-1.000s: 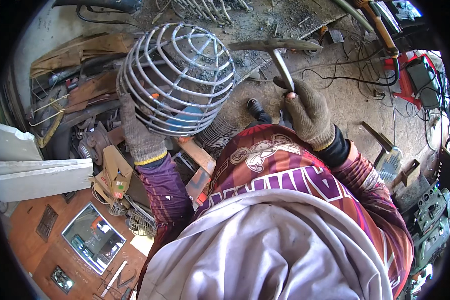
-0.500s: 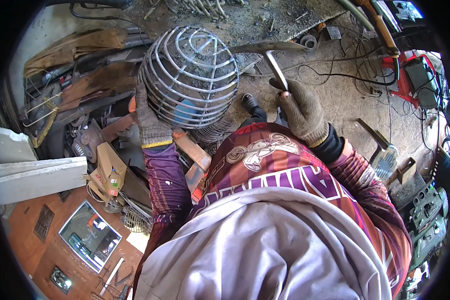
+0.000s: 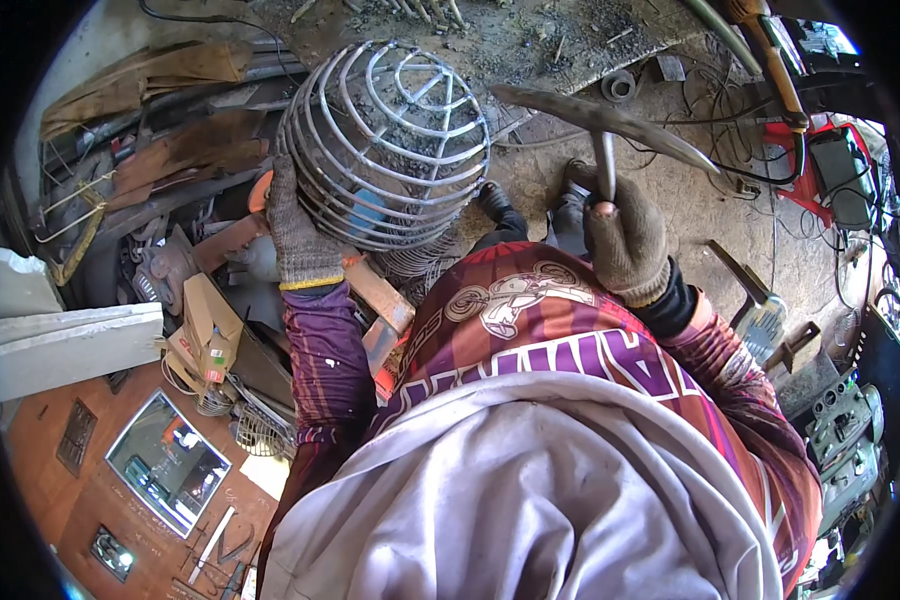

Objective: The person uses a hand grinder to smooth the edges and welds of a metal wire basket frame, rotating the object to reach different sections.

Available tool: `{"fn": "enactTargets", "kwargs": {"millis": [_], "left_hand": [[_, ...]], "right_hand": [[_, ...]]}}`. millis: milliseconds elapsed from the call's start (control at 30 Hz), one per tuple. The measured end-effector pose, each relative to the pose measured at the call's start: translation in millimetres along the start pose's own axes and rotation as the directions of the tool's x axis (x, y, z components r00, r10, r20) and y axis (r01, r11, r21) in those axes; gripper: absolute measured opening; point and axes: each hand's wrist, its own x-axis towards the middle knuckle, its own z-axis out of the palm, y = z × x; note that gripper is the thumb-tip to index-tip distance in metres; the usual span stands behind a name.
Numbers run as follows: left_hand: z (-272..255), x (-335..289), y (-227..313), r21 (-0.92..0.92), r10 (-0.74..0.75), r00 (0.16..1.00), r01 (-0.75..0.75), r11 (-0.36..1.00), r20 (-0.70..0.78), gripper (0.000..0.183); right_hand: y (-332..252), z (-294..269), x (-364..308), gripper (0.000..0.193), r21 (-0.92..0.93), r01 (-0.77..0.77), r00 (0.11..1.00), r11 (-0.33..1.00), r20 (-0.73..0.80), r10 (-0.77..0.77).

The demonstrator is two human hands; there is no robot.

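A dome-shaped cage [image 3: 380, 132] of welded grey metal rings and ribs is tilted in front of me on the left. My left hand [image 3: 302, 222], in a brown knit glove with a yellow cuff, grips its left rim; the fingertips are partly hidden behind the rings. My right hand [image 3: 627, 240], in a similar glove with one bare fingertip showing, is closed round the handle of a chipping hammer [image 3: 610, 118]. The hammer's long pointed head is up, right of the cage and apart from it. A blue patch [image 3: 367, 211] shows through the lower rings.
Scrap wood and metal [image 3: 195, 160] lie piled at the left, beside an open cardboard box [image 3: 205, 330]. A red crate [image 3: 805, 170] and loose cables stand at the right. Near my right elbow are a wire brush-like tool [image 3: 760, 325] and a grey machine [image 3: 845, 430].
My right hand has moved right and slightly down with the chipping hammer, whose head is now farther from the cage. The cage is turned slightly, still in my left hand.
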Motion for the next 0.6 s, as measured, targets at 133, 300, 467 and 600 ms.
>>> {"fn": "enactTargets", "kwargs": {"millis": [133, 300, 467, 600], "left_hand": [[14.4, -11.6, 2.4, -0.056, -0.005, 0.998, 0.008, 0.998, 0.055, 0.053], [31.8, -24.0, 8.1, -0.005, 0.005, 1.000, -0.004, 1.000, 0.018, 0.054], [42.2, -28.3, 10.7, -0.093, 0.015, 0.997, -0.008, 0.996, 0.075, 0.052], [30.9, -21.9, 7.5, -0.083, 0.013, 0.998, -0.008, 0.996, 0.069, 0.051]], "right_hand": [[7.0, 0.9, 5.0, 0.030, -0.125, -0.085, 0.986, 0.989, 0.135, 0.102], [-3.2, 2.3, 1.5, 0.026, -0.015, 0.045, 0.998, 0.999, -0.046, -0.045], [5.3, 5.9, 0.3, 0.024, -0.131, -0.022, 0.998, 0.991, 0.055, 0.030], [7.9, 10.5, -1.0, 0.022, -0.071, 0.080, 0.994, 0.994, -0.067, -0.085]]}}
